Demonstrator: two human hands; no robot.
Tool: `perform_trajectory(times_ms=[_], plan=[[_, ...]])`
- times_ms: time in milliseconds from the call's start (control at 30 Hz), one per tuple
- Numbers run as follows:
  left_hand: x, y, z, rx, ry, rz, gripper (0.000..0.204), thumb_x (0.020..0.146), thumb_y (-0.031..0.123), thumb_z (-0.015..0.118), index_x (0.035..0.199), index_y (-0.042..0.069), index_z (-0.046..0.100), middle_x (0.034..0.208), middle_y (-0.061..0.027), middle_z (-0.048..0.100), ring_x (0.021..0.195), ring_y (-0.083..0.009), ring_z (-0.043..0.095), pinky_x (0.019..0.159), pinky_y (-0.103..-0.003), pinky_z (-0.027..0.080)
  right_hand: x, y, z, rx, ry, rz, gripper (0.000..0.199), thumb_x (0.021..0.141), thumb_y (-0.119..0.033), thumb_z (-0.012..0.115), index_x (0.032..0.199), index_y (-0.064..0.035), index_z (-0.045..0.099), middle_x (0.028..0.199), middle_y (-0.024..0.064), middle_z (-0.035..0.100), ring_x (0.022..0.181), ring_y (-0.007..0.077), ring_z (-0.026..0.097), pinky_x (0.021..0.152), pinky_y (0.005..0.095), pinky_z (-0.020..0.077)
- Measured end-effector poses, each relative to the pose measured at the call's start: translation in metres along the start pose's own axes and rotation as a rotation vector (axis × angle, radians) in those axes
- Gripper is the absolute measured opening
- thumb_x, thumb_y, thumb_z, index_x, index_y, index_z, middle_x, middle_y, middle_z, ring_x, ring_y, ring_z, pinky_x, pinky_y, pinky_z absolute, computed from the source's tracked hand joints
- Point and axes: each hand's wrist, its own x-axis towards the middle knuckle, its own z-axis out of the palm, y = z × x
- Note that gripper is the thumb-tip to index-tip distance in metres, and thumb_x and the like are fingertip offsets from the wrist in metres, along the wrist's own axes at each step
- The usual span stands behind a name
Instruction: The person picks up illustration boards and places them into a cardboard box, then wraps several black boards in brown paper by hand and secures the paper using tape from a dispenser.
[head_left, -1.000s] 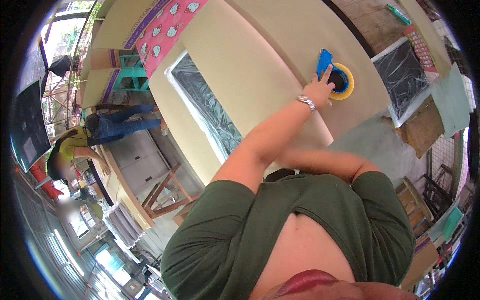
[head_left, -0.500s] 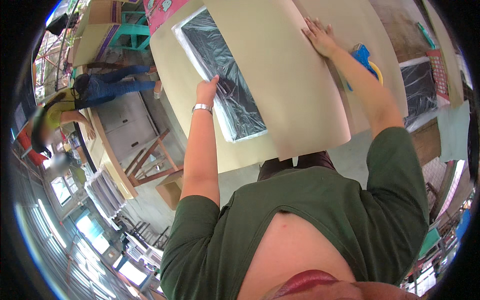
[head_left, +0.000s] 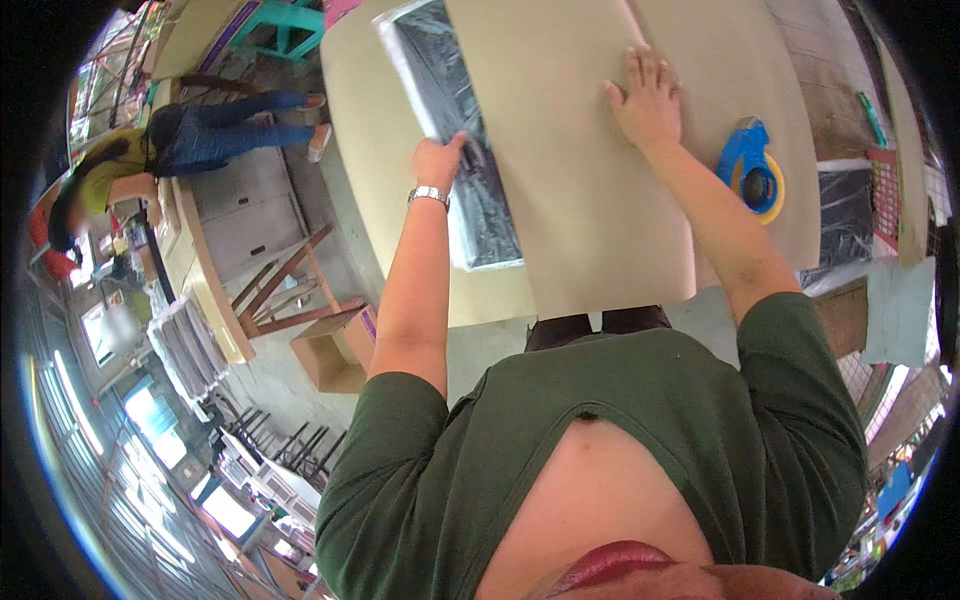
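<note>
1. Workshop surroundings filled the view: a pale tan table (head_left: 400,150) ran across the top, with grey concrete floor below it.
2. At 9 o'clock, well apart from the table, another person in a yellow top and blue jeans (head_left: 190,140) bent over a long bench.
3. At 8 o'clock from the table stood a wooden frame (head_left: 285,290) and an open cardboard box (head_left: 335,350) on the floor.
4. A blue tape dispenser with a yellow roll (head_left: 752,172) lay on the table at 3 o'clock, just beside the right wrist, blocking nothing.
5. A large, smooth, flat brown cardboard sheet (head_left: 570,200) lay on the table, its near edge overhanging toward the person's green shirt.
6. The sheet partly covered a flat rectangular item wrapped in glossy black plastic with a white border (head_left: 470,190), which showed at the sheet's left edge.
7. The left hand (head_left: 437,160), wearing a metal wristwatch, reached forward with the arm straight; its fingers curled together on the sheet's left edge, over the black wrapping.
8. The right hand (head_left: 645,100) pressed palm-down on the sheet toward 12 o'clock, fingers flat and slightly spread.
</note>
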Motion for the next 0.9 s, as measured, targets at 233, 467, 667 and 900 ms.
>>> perform_trajectory(times_ms=[233,467,667,900], plan=[[0.053,-0.231,-0.037,-1.163,0.064,-0.25,0.046,0.094,0.035,0.044,0.122,-0.001,0.053,0.121,-0.0121,0.056,0.109,-0.0233,0.052,0.093,-0.038,0.042,0.001,-0.007,-0.003,-0.005,0.006,-0.014,0.066,0.092,-0.052,0.035,0.145,-0.0175,0.019,0.152,0.0058,0.016,0.137,0.032,0.022,0.108,0.0536,0.0225],[-0.008,-0.331,0.028,-1.248,-0.477,-0.775,0.07,0.092,0.061,0.028,0.137,0.008,0.039,0.139,-0.0105,0.043,0.123,-0.0285,0.045,0.101,-0.045,0.038,0.001,0.004,0.007,-0.051,0.044,-0.036,0.066,0.092,-0.052,0.037,0.145,-0.0163,0.02,0.151,0.0077,0.019,0.134,0.0329,0.027,0.107,0.0505,0.0269],[-0.017,-0.348,0.007,-1.364,-0.31,-0.68,0.058,0.088,0.047,0.054,0.126,0.004,0.047,0.128,-0.0121,0.051,0.112,-0.0258,0.051,0.092,-0.038,0.043,-0.002,0.008,0.007,-0.001,0.111,-0.099,0.065,0.092,-0.05,0.039,0.143,-0.0131,0.024,0.149,0.011,0.022,0.132,0.0339,0.03,0.105,0.0487,0.0292],[-0.047,-0.327,-0.114,-0.37,0.21,-0.043,0.008,0.082,0.006,0.064,0.086,0.001,0.06,0.076,-0.0092,0.066,0.065,-0.0192,0.061,0.06,-0.028,0.048,-0.001,0.013,0.011,-0.025,0.091,-0.061,0.066,0.091,-0.05,0.041,0.143,-0.0118,0.025,0.148,0.0113,0.023,0.131,0.0344,0.032,0.105,0.049,0.0291]])
